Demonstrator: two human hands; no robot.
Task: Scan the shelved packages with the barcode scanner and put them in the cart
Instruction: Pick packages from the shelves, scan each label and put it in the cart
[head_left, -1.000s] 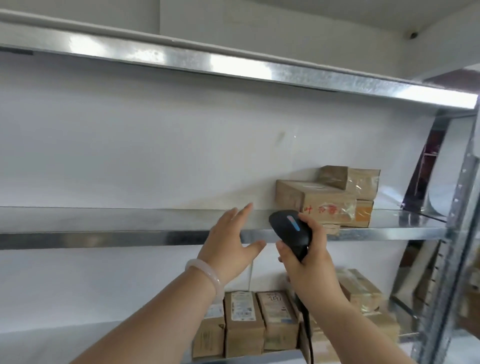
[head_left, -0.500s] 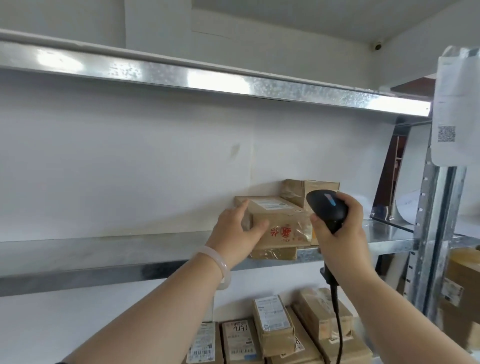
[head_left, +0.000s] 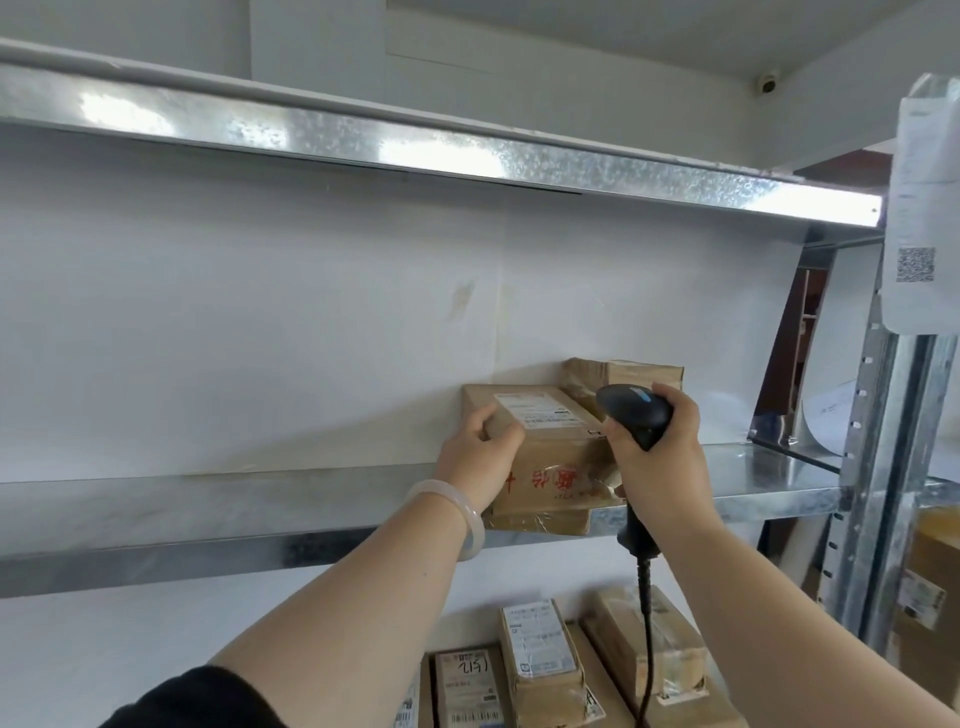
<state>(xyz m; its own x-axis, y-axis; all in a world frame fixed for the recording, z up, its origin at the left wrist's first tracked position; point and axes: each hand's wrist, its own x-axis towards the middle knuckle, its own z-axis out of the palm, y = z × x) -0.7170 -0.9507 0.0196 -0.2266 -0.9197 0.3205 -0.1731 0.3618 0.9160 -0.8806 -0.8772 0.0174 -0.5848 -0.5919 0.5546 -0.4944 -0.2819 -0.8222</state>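
**Item:** package (head_left: 550, 457). Brown cardboard box wrapped in glossy clear tape. It has a white printed label on the top face and red handwritten characters across the front face.

**Location:** middle metal shelf (head_left: 208, 514), right of centre, at the front edge. It is stacked on a flatter brown parcel (head_left: 540, 522), whose taped front juts past the shelf lip.

**Adjacent stock:** second box (head_left: 644, 371), brown and taped. It sits behind and to the right of the package, against the white back wall, and is partly hidden.

**Left hand** (head_left: 478, 452): fingers and thumb curled round the package's upper left corner, gripping it. There is a pale bracelet (head_left: 457, 514) on the wrist.

**Right hand** (head_left: 660, 462): closed round the handle of the barcode scanner (head_left: 636, 410). The scanner is black with a blue stripe on its head. The head is raised just beside the package's right end, near the label. A black cable (head_left: 645, 623) drops from the handle base.

**Lower shelf:** brown labelled packages (head_left: 540, 654), side by side, with white barcode labels showing.

**Frame:** upper shelf (head_left: 363, 140) of bright metal. At the right is a perforated upright (head_left: 862, 467) carrying a paper sheet (head_left: 922, 208) with a QR code.
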